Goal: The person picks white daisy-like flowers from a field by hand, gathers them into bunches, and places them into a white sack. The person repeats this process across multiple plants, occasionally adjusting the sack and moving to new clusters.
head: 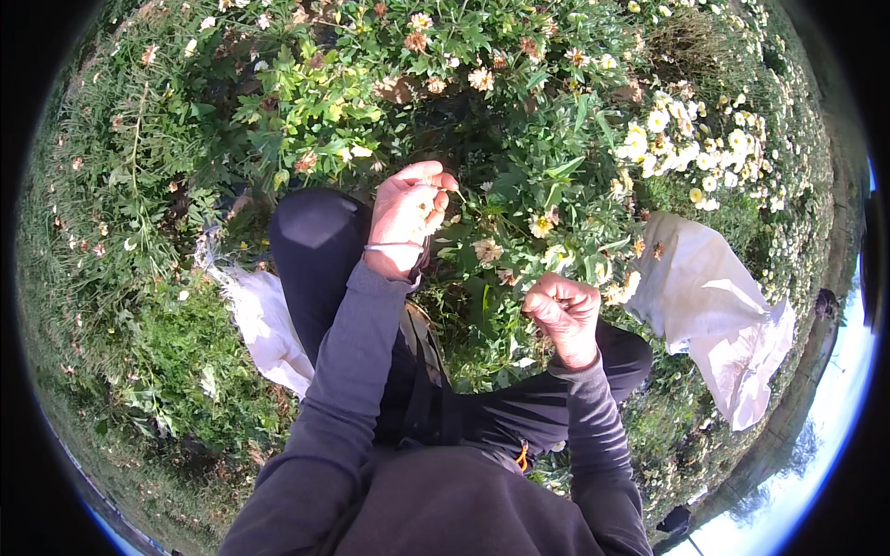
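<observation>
My left hand [410, 212], palm turned up and fingers curled, is above the chrysanthemum plants by my bent left knee. A thin pale stem [461, 195] shows at its fingertips, and small yellowish bits lie in the palm. Lower and to the right, my right hand [567, 313] is curled with the thumb against the fingers. Something small and brown shows in its fold, too small to make out. Between the hands grow a faded cream chrysanthemum [488, 250] and leafy green stems. A yellow-centred bloom [541, 225] stands just above my right hand.
A white sack [702, 292] lies among the plants at right. Another frayed white sack [271, 326] sits beside my left leg. Dense white blooms [695, 149] fill the upper right, and withered brown flower heads [416, 42] stand ahead. My dark-trousered knees [316, 229] flank the foliage.
</observation>
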### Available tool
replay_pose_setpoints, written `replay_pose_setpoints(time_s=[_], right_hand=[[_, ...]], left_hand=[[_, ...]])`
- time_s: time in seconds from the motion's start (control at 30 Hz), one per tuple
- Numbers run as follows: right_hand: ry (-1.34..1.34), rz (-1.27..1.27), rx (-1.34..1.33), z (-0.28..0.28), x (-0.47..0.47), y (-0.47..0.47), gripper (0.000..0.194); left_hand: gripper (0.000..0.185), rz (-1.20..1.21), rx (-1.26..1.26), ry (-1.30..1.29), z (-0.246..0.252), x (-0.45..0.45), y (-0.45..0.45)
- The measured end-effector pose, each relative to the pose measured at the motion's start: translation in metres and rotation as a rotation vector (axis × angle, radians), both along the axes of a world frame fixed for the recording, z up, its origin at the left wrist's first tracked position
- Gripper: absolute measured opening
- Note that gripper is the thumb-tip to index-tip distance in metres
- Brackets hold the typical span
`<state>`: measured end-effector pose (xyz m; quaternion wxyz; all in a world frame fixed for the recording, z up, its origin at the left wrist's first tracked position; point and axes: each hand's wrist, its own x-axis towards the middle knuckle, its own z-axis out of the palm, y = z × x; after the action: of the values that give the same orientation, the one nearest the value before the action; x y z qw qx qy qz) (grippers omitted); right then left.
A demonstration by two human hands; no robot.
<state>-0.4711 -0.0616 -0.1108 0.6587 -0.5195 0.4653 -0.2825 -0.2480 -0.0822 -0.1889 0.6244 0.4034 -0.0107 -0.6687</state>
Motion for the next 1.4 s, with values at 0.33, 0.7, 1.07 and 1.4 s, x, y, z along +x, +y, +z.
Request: replay_pose_setpoints(time_s=[0.33,0.7,1.07,1.4], right_hand=[[-0.420,-0.534,0.693,-0.072,0.055,0.044,0.021],[0.410,0.060,0.567,-0.152,0.009,0.083,0.026],[0.634,0.078,0.364,-0.172,0.019,0.019,0.027],[0.456,-0.097,0.087,-0.182,0.005,0.016,0.032]], left_hand=[[0.033,-0.251,-0.165,-0.192,-0.010,-0.052,0.073],[0.032,-0.020,-0.094,-1.134,-0.032,-0.042,0.035],[0.050,-1.098,0.023,-1.579,-0.184,-0.050,-0.069],[0.023,-0.493,0.337,-0.957,-0.240,-0.001,-0.061]])
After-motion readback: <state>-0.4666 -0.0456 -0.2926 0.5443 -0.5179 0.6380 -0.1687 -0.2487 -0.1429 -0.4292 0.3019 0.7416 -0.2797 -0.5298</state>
